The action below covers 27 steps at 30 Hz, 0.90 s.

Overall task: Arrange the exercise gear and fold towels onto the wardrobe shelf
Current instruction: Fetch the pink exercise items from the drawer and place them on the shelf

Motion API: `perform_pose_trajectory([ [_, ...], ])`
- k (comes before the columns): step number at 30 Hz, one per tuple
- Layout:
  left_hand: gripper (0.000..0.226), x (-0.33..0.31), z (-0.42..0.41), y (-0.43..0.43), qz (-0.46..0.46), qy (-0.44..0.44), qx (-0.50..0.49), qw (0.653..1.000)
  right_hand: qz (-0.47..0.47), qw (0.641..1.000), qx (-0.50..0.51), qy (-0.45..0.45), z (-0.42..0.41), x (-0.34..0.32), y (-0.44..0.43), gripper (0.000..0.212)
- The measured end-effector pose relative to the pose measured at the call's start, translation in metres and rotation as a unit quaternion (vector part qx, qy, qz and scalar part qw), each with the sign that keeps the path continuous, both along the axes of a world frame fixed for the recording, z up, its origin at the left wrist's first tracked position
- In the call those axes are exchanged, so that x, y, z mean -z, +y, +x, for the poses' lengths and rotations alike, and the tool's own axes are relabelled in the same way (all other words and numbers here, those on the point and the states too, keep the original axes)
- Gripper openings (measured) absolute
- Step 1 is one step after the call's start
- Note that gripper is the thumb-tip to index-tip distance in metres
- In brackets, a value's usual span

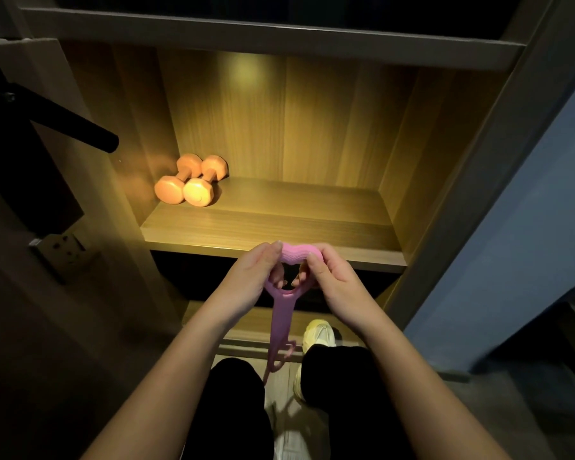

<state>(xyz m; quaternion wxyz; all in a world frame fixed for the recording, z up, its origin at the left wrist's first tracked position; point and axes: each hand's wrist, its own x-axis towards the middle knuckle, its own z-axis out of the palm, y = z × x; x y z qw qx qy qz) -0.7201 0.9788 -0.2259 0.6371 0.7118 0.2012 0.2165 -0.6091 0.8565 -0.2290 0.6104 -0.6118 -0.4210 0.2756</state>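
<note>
— Forearms (166,376) reach in from the bottom edge, bare, above knees in black trousers (236,410). What are the hands doing?

— Both hold the pink pull band (277,327). The left hand (249,273) pinches the left end of its ridged handle (294,257), thumb on top and fingers curled under through the loop. The right hand (336,280) grips the right end the same way.

— So neither hand is loose?

— No, each one is closed round that handle, and the fingertips nearly meet inside the loop.

— Where does the band itself go?

— It hangs straight down from the handle between the wrists. Its lower loop dangles between the knees, just left of a pale yellowish shoe (319,333).

— Is the handle on the shelf (279,227)?

— It is held up at the lit wooden shelf's front edge. I cannot tell whether it touches the board.

— Anything on that shelf?

— Two orange-pink dumbbells (198,192) lie side by side in the back left corner. They touch each other, with their flat ends towards the camera, well apart from the hands.

— And around the wardrobe?

— A black bar (80,127) juts out from a dark panel on the left, and a blue wall (528,227) stands on the right.
</note>
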Motion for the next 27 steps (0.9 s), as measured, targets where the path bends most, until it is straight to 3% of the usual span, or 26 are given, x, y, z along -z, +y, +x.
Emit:
perform_pose_trajectory([
  [6, 0.058, 0.002, 0.004, 0.001, 0.007, 0.005, -0.02, 1.0, -0.02, 0.998, 0.046, -0.036, 0.003, 0.002, 0.001, 0.021],
  [9, 0.018, 0.005, 0.002, 0.008, 0.085, 0.006, -0.017, 0.996, -0.023, 0.997, 0.065, -0.039, 0.006, 0.005, 0.003, 0.021],
  [12, 0.019, 0.007, -0.001, 0.014, 0.185, 0.003, -0.021, 0.983, -0.028, 0.996, 0.063, -0.05, 0.008, 0.006, 0.006, 0.02],
  [15, 0.015, 0.007, -0.002, 0.016, 0.3, 0.055, -0.051, 0.951, -0.042, 0.992, 0.057, -0.1, 0.011, 0.006, 0.007, 0.014],
  [17, 0.018, 0.008, -0.001, 0.016, 0.331, 0.087, -0.058, 0.938, -0.055, 0.988, 0.06, -0.134, 0.013, 0.004, 0.008, 0.02],
  [21, 0.014, 0.006, 0.002, 0.016, 0.317, 0.083, -0.058, 0.943, -0.066, 0.985, 0.049, -0.149, 0.018, 0.001, 0.01, 0.021],
  [27, 0.012, -0.001, 0.006, 0.018, 0.155, 0.021, -0.03, 0.987, -0.064, 0.992, 0.014, -0.106, 0.023, -0.005, 0.006, 0.021],
])
